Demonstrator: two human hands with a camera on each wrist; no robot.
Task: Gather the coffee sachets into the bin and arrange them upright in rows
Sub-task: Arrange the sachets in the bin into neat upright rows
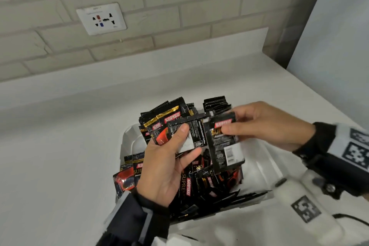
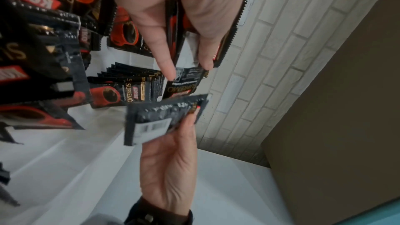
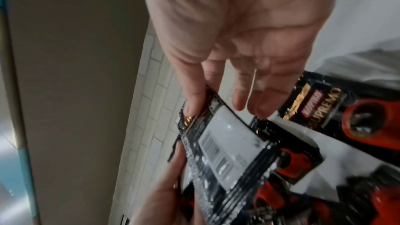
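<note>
the left hand (image 1: 159, 168) grips a small fan of coffee sachets (image 1: 169, 124) above the white bin (image 1: 265, 164), thumb pressed across the back of the nearest one. the right hand (image 1: 265, 126) pinches a single sachet (image 1: 223, 142) by its top edge between thumb and fingers, its barcode side towards the head camera, touching the edge of the left hand's stack. the bin sits on the white table (image 1: 60, 136) near the brick wall (image 1: 179, 16). inside it a neat upright row (image 1: 216, 104) stands at the far end, while a loose jumble (image 1: 207, 183) lies under the hands.

the step in hand looks like collecting and squaring up a handful before it goes in as a row. the next move probably calls for turning the single sachet to match the others, sliding it into the stack, then lowering the bundle upright beside the standing row without tipping it.
</note>
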